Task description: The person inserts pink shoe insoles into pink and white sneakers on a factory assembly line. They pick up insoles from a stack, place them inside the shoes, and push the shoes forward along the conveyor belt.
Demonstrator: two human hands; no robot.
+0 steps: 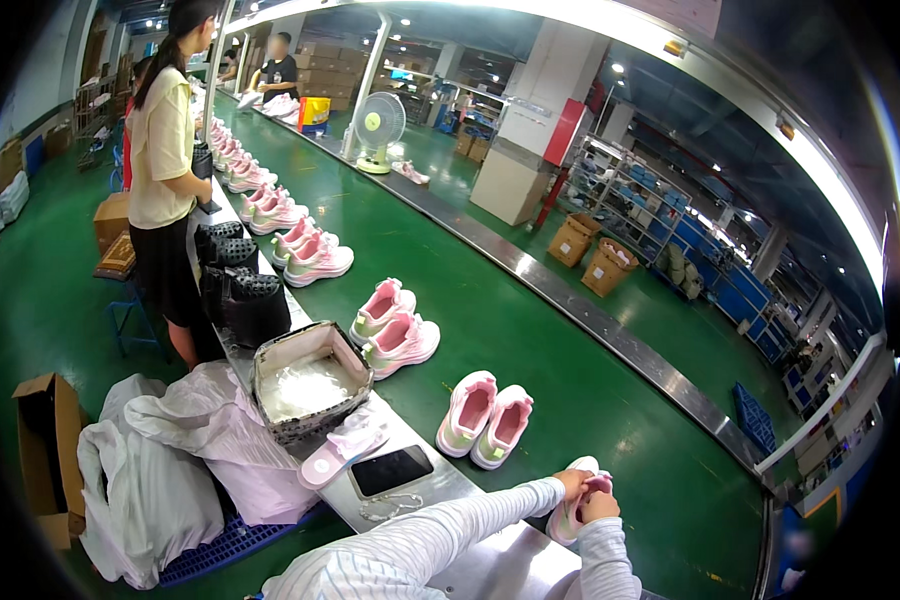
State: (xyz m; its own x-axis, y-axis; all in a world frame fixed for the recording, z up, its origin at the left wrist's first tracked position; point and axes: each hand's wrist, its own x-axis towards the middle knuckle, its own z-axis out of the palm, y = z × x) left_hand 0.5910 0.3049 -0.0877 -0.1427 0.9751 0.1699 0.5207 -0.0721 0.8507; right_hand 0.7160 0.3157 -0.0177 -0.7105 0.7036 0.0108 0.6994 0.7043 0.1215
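A white and pink sneaker lies at the near edge of the green conveyor belt. Both my hands are on it. My left hand, in a striped sleeve, grips its upper rim. My right hand closes over the pink opening beside the left. Most of the shoe is hidden by my hands and right sleeve. A pair of pink and white sneakers stands just beyond on the belt, apart from my hands.
More pink sneaker pairs line the belt going away. On the steel ledge lie a dark phone, a pink insole and a basket of white material. A person in a yellow shirt stands at the line's left. White bags sit by a cardboard box.
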